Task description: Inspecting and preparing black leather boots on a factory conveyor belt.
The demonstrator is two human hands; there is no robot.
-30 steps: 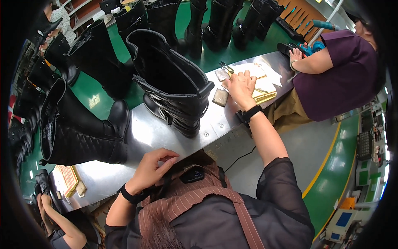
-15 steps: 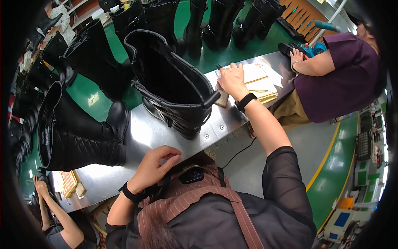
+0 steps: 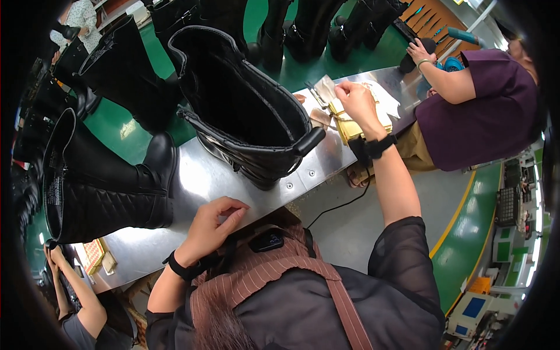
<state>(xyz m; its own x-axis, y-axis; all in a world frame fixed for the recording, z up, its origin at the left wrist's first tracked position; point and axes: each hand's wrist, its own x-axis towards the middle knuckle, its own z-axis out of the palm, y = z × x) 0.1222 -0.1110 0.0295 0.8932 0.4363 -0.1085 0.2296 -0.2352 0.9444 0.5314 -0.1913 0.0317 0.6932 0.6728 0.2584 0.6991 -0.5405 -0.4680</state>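
My right hand (image 3: pixel 358 105) is over the bench's right part, thumb and fingers pinched on a small pale, semi-clear sheet (image 3: pixel 325 88). Beneath it lies a yellow-edged stack of papers (image 3: pixel 353 129), with a thin metal tool (image 3: pixel 318 98) and a brownish block (image 3: pixel 320 117) beside it. My left hand (image 3: pixel 213 228) hovers by the bench's near edge, loosely curled and holding nothing, thumb apart from the fingers. A tall black boot (image 3: pixel 262 149) stands upright in front of me, its wide shaft opening facing up. Another black boot (image 3: pixel 116 195) with a quilted side is left of it.
The metal bench (image 3: pixel 198 175) runs from lower left to upper right. More black boots (image 3: pixel 312 29) stand beyond it. At right, a person in a purple top (image 3: pixel 478 111) handles a dark shoe part; another person's hands (image 3: pixel 55 256) are at lower left. A black cable (image 3: pixel 335 207) hangs nearby.
My right hand has moved right over the yellow-edged stack, and the pale sheet now shows raised at its fingertips. My left hand stays nearly in place. The neighbour's hand at right has lifted.
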